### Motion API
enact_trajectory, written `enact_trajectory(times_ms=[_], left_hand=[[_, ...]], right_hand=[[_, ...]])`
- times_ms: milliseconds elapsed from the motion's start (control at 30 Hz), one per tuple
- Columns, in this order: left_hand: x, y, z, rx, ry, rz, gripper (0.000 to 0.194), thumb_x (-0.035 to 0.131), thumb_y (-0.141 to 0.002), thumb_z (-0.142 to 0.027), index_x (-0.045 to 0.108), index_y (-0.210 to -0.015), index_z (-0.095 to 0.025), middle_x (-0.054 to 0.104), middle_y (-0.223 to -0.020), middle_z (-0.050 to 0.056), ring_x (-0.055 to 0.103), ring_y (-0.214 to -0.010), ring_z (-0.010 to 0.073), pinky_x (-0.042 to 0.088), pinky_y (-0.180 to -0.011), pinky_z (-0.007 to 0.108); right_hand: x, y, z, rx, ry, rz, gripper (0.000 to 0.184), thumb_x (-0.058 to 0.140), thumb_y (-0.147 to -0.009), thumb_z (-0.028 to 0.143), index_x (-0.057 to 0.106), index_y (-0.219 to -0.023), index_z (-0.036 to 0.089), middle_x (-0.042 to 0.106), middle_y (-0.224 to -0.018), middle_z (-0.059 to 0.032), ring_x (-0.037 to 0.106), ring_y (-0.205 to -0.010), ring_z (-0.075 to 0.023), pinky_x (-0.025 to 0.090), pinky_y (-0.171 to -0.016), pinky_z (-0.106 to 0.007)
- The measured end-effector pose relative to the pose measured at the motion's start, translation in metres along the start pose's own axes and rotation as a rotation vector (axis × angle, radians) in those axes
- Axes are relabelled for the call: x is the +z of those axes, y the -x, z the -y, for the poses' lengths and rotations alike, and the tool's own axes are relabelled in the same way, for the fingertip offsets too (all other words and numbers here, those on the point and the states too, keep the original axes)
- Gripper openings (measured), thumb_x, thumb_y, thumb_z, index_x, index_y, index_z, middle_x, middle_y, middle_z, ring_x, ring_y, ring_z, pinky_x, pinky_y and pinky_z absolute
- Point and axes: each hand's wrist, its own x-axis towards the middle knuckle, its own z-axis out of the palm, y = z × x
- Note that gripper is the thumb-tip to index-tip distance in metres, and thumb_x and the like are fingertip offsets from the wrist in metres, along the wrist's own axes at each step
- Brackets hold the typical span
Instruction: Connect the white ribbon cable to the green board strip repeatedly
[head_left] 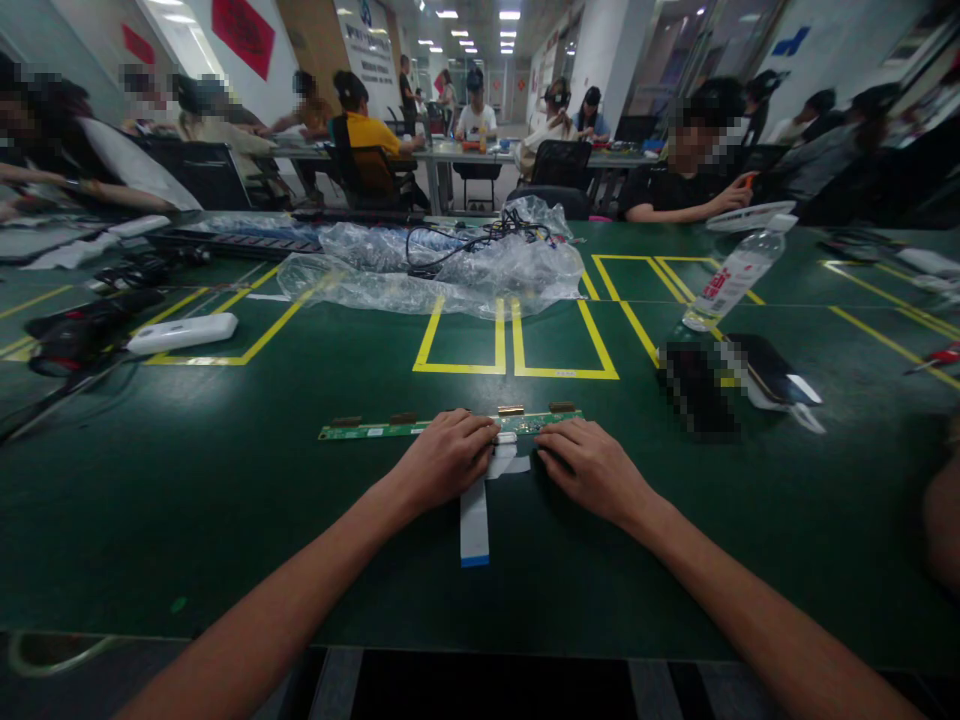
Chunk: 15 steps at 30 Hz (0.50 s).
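A long, narrow green circuit board (375,431) lies across the table in front of me, with several brownish tabs along its far edge. My left hand (454,452) is closed over the board's middle, fingers curled beside the white connector. From there a flat white ribbon cable (474,520) with a blue end runs toward me, partly hidden under that hand. A short white strip (516,465) sticks out to the right of the cable. My right hand (592,465) has its bent fingers at the board's right part, fingertips on its near edge; the thumb side is partly hidden.
Crumpled clear plastic wrap (450,265) with black cables lies beyond the board. Yellow tape (566,374) marks rectangles on the green table (300,560). A water bottle (739,275) and a phone (772,368) stand or lie at right, a white device (184,333) at left. People sit at tables behind.
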Motion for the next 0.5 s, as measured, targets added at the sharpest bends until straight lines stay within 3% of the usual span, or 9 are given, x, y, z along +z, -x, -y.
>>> enact_trajectory(times_ms=[133, 233, 367, 500], left_hand=[[0.007, 0.003, 0.005, 0.078, 0.024, 0.057, 0.044, 0.052, -0.099, -0.027, 0.052, -0.142, -0.021, 0.051, -0.15, 0.012, 0.047, -0.137, 0.0297, 0.039, -0.113, 0.052], [0.011, 0.004, 0.007, 0.071, 0.038, 0.101, 0.047, 0.049, -0.1, -0.03, 0.046, -0.147, -0.023, 0.046, -0.154, 0.011, 0.042, -0.143, 0.0293, 0.033, -0.117, 0.054], [0.008, 0.008, 0.005, 0.024, 0.03, 0.124, 0.047, 0.048, -0.101, -0.03, 0.047, -0.147, -0.024, 0.046, -0.155, 0.011, 0.044, -0.142, 0.0278, 0.035, -0.117, 0.052], [-0.002, 0.023, 0.01, -0.142, -0.05, 0.148, 0.047, 0.045, -0.102, -0.039, 0.049, -0.146, -0.023, 0.049, -0.152, 0.013, 0.047, -0.139, 0.031, 0.043, -0.11, 0.053]], right_hand=[[-0.004, 0.0, 0.001, 0.015, -0.026, 0.012, 0.027, 0.049, -0.102, 0.028, 0.068, -0.117, 0.018, 0.071, -0.116, -0.0105, 0.063, -0.108, -0.0262, 0.049, -0.094, -0.046], [-0.007, 0.0, 0.002, 0.028, -0.061, 0.03, 0.028, 0.046, -0.103, 0.03, 0.068, -0.117, 0.017, 0.071, -0.115, -0.0105, 0.063, -0.107, -0.0257, 0.049, -0.093, -0.045], [-0.007, 0.001, 0.0, 0.046, -0.088, 0.043, 0.028, 0.046, -0.103, 0.03, 0.068, -0.116, 0.019, 0.071, -0.115, -0.0097, 0.063, -0.106, -0.0249, 0.049, -0.093, -0.045], [-0.008, 0.002, -0.002, 0.061, -0.098, 0.057, 0.029, 0.046, -0.103, 0.031, 0.067, -0.117, 0.018, 0.07, -0.116, -0.0098, 0.062, -0.107, -0.0244, 0.05, -0.093, -0.044]])
